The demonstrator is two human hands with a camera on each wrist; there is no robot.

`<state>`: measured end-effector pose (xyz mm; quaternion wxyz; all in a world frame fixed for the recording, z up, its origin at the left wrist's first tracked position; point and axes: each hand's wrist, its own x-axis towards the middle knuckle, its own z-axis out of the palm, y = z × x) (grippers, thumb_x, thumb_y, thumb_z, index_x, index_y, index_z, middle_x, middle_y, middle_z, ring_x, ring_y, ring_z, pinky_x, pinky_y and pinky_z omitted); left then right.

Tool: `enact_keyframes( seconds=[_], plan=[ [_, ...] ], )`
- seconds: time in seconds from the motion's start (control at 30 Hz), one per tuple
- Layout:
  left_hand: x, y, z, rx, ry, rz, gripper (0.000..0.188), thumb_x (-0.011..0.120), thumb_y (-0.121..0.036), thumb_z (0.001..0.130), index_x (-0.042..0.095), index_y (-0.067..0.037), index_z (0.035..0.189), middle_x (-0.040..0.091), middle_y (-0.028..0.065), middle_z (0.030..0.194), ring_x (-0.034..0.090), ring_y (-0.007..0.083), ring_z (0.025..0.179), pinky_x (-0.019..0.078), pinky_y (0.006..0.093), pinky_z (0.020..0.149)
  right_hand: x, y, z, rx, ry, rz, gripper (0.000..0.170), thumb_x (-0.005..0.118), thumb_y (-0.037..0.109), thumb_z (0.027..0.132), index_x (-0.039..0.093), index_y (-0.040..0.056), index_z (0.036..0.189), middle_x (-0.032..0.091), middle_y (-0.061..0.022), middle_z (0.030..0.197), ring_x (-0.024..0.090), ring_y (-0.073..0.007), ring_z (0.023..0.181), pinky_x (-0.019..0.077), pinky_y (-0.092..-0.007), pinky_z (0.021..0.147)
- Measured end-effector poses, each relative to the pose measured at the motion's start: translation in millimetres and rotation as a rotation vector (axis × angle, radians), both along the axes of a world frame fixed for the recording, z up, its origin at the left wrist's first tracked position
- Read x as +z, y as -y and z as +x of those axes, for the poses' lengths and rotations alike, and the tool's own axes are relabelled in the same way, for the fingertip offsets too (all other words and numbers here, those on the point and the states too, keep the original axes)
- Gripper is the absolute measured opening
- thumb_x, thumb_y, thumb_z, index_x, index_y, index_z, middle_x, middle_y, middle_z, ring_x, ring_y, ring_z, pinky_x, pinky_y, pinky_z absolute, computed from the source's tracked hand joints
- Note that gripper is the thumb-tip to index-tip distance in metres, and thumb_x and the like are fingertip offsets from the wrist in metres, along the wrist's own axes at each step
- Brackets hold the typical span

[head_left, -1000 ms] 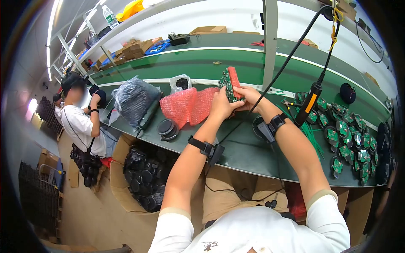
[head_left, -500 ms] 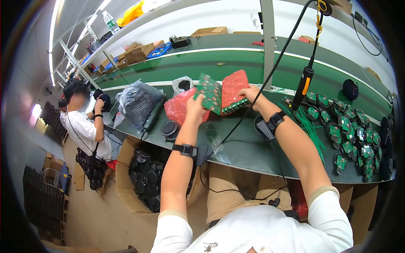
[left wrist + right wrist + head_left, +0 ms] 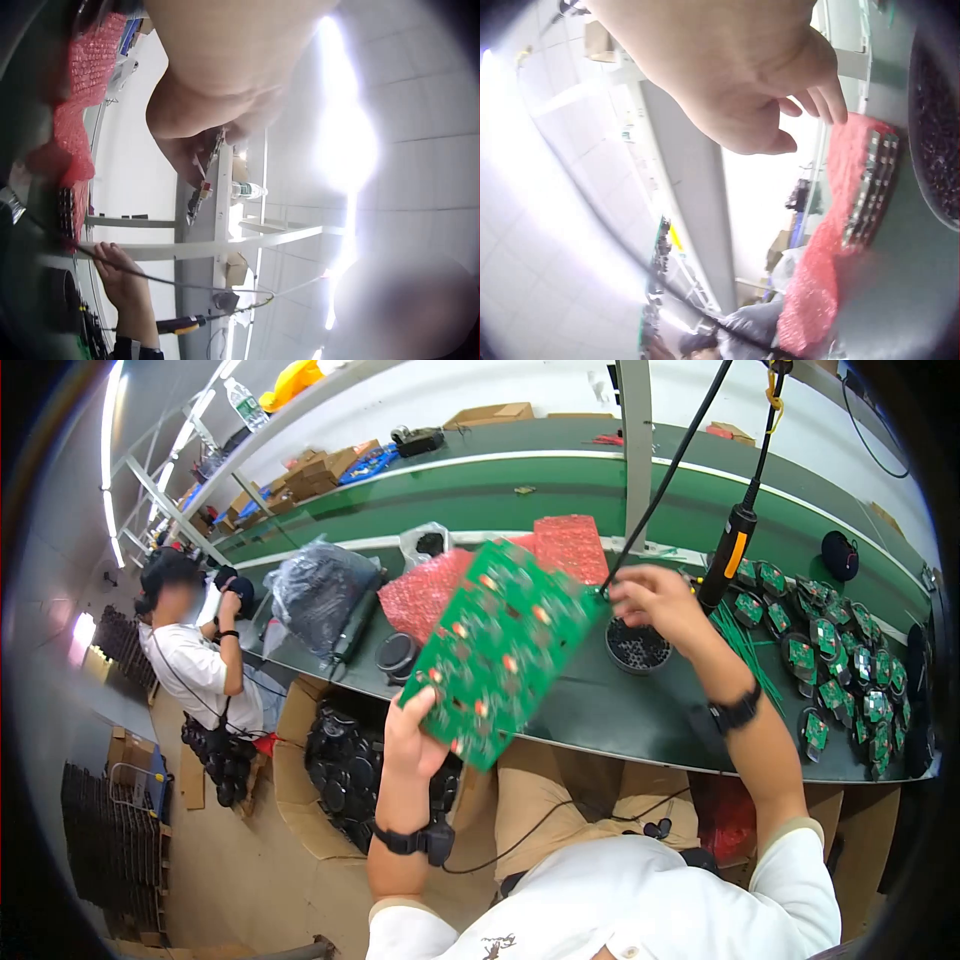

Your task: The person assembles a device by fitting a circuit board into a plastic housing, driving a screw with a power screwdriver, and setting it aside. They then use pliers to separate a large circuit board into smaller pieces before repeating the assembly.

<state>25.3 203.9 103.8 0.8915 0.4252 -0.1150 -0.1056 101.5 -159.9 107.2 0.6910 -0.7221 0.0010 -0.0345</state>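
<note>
My left hand (image 3: 412, 735) pinches a large green circuit board panel (image 3: 505, 645) at its lower left corner, with the thumb on its upper face. The panel is tilted above the bench edge, dotted with small parts, and appears edge-on in the left wrist view. My right hand (image 3: 660, 605) holds nothing; its fingers are loosely bent, just past the panel's right corner and above a round dish (image 3: 640, 650) of small dark parts. Behind the panel lies red bubble wrap (image 3: 570, 545). In the right wrist view, a stack of boards (image 3: 871, 187) sits against that wrap.
A black-and-orange tool (image 3: 728, 560) hangs on a cord right of my right hand. Green strips (image 3: 745, 660) and several round black units with green boards (image 3: 825, 660) cover the bench's right side. A carton (image 3: 300, 800) of black parts stands below, left. Another person (image 3: 200, 640) sits farther left.
Both hands were at the wrapped boards. The left hand has drawn one panel away, toward me and down to the left. The right hand has let go of the wrapped stack and moved right.
</note>
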Motion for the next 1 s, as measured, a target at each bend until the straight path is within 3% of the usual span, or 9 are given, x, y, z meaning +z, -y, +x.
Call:
enact_keyframes(
  seconds=[0.17,0.27,0.47,0.53,0.6,0.63,0.73,0.87,1.0],
  plan=[
    [-29.6,27.4,-38.4,-0.212,-0.118,0.110,0.029,0.064,-0.006,0.096,0.066,0.010,0.120,0.074,0.0171,0.110,0.074,0.0251,0.093,0.0617,0.0384,0.084,-11.2,27.8,-129.3,0.339,-0.218,0.440,0.045,0.052,0.037,0.110,0.057,0.0003,0.136,0.072,-0.0089,0.113,0.071,-0.0174,0.102,0.0608,-0.0369,0.084],
    [-52.0,70.0,-42.1,-0.324,-0.209,0.182,0.035,0.067,-0.012,0.098,0.064,0.009,0.125,0.074,0.0138,0.111,0.073,0.0210,0.091,0.0605,0.0354,0.082,-12.4,21.9,-168.9,0.140,-0.246,0.379,0.037,0.067,0.014,0.102,0.057,0.0012,0.135,0.071,-0.0075,0.115,0.071,-0.0184,0.105,0.0611,-0.0375,0.089],
    [-71.3,110.0,-25.2,-1.142,-0.304,-0.114,0.054,0.064,-0.013,0.103,0.043,0.005,0.150,0.061,0.0160,0.140,0.062,0.0204,0.125,0.0553,0.0352,0.098,-41.1,93.1,-185.6,0.299,-0.342,0.364,0.037,0.073,0.007,0.097,0.060,0.0016,0.131,0.070,-0.0068,0.114,0.070,-0.0155,0.101,0.0602,-0.0289,0.086],
    [-68.6,143.7,-45.8,-0.849,-0.153,0.338,0.057,0.063,-0.010,0.103,0.038,0.003,0.153,0.062,0.0148,0.139,0.063,0.0204,0.125,0.0541,0.0372,0.102,-57.1,96.8,-184.7,0.319,-0.349,0.363,0.038,0.076,0.012,0.095,0.062,0.0011,0.128,0.071,-0.0082,0.116,0.070,-0.0150,0.101,0.0593,-0.0305,0.083],
    [-75.4,162.6,-52.2,-0.786,-0.028,0.440,0.054,0.061,-0.007,0.103,0.039,0.002,0.152,0.062,0.0144,0.138,0.063,0.0205,0.123,0.0532,0.0375,0.103,-60.8,97.7,-180.9,0.222,0.036,-0.362,0.040,0.077,0.020,0.096,0.062,-0.0002,0.127,0.074,-0.0109,0.114,0.071,-0.0156,0.098,0.0579,-0.0333,0.081],
    [-78.0,166.4,-51.5,-0.728,-0.066,0.428,0.053,0.061,-0.006,0.103,0.040,0.002,0.151,0.063,0.0139,0.137,0.064,0.0201,0.122,0.0531,0.0369,0.104,-36.4,96.1,-186.7,0.011,-0.190,-0.379,0.044,0.077,0.027,0.095,0.063,-0.0008,0.127,0.077,-0.0136,0.105,0.073,-0.0179,0.090,0.0569,-0.0356,0.078],
    [-82.9,167.7,-52.2,-0.596,-0.122,0.417,0.048,0.061,-0.005,0.103,0.043,0.002,0.147,0.065,0.0134,0.133,0.065,0.0206,0.120,0.0543,0.0372,0.102,-42.0,135.1,-183.6,-0.484,0.061,-0.792,0.025,0.076,0.019,0.092,0.071,-0.0002,0.106,0.076,-0.0159,0.089,0.075,-0.0263,0.079,0.0577,-0.0370,0.074],
    [-85.5,164.8,-49.0,-0.417,-0.159,0.378,0.048,0.064,-0.007,0.100,0.047,0.003,0.143,0.067,0.0163,0.128,0.068,0.0232,0.115,0.0562,0.0396,0.100,-46.3,170.3,-157.9,-0.536,-0.008,-0.700,0.017,0.075,0.016,0.090,0.073,0.0007,0.097,0.076,-0.0167,0.089,0.075,-0.0311,0.082,0.0579,-0.0404,0.075],
    [-89.4,171.5,-44.8,-0.317,-0.217,0.362,0.043,0.061,-0.005,0.103,0.045,0.002,0.143,0.065,0.0166,0.132,0.068,0.0242,0.117,0.0578,0.0402,0.099,-58.5,164.9,-84.7,-0.370,0.129,-0.970,0.022,0.074,0.024,0.092,0.074,0.0023,0.095,0.076,-0.0174,0.094,0.074,-0.0356,0.090,0.0575,-0.0468,0.077]
  ],
)
